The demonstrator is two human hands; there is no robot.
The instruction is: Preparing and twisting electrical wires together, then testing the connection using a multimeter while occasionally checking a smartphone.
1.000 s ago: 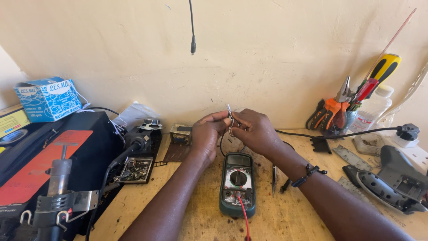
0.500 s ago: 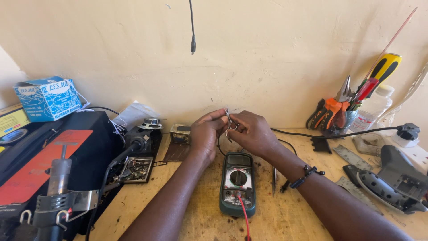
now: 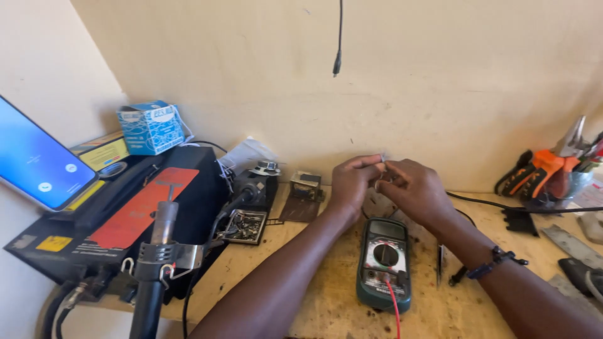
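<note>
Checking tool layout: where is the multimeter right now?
In the head view, the multimeter lies flat on the wooden bench, centre-right, just below both hands and between the forearms.

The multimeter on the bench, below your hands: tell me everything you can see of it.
The multimeter lies flat, face up, on the wooden bench, just below both hands, which do not touch it. Its body looks like dark plastic in a green casing. A grey display sits at the far end, a round black dial in the middle on a white marked panel, and sockets at the near end. A red lead is plugged into one socket and runs toward the camera.
</note>
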